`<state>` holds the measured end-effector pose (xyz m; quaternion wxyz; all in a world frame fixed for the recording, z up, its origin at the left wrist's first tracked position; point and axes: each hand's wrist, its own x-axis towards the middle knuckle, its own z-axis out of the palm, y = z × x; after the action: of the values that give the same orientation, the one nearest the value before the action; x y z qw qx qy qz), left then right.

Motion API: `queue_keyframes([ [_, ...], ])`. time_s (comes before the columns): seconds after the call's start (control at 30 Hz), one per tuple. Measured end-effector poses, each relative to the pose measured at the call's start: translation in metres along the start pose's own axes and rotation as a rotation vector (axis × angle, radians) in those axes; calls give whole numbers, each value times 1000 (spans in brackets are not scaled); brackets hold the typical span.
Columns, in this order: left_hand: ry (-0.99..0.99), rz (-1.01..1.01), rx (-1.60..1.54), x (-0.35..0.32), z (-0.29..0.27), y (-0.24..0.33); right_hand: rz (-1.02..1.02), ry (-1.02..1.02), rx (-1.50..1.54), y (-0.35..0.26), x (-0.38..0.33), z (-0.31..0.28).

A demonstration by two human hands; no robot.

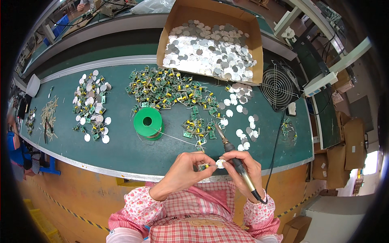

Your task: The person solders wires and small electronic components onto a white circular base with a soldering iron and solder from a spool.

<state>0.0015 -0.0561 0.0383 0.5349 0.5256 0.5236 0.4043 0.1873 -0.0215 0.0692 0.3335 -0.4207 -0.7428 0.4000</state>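
Observation:
Near the table's front edge, my left hand pinches a small green circuit board with yellow parts. My right hand is wrapped round a soldering iron, its tip pointing up and away from me. Between the same hand's thumb and fingers is a small white disc, close beside the board; whether the two touch is hard to make out. A green spool of solder wire stands left of my hands, its loose wire stretching right toward a small group of boards.
A big heap of boards lies behind the spool. Boards with discs attached form a pile at left. A cardboard box of discs stands at the back, loose discs before it. A fan is at right; the iron's cord crosses the table.

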Motion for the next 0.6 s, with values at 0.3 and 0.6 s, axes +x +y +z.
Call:
queue_keyframes([
  [0.3,-15,-136,-154,1,1,-1,-44,127,-74,-6,2,8],
  [0.6,169,-224,-504,3,-6,-3,-105,410,89,-18,-36,2],
])
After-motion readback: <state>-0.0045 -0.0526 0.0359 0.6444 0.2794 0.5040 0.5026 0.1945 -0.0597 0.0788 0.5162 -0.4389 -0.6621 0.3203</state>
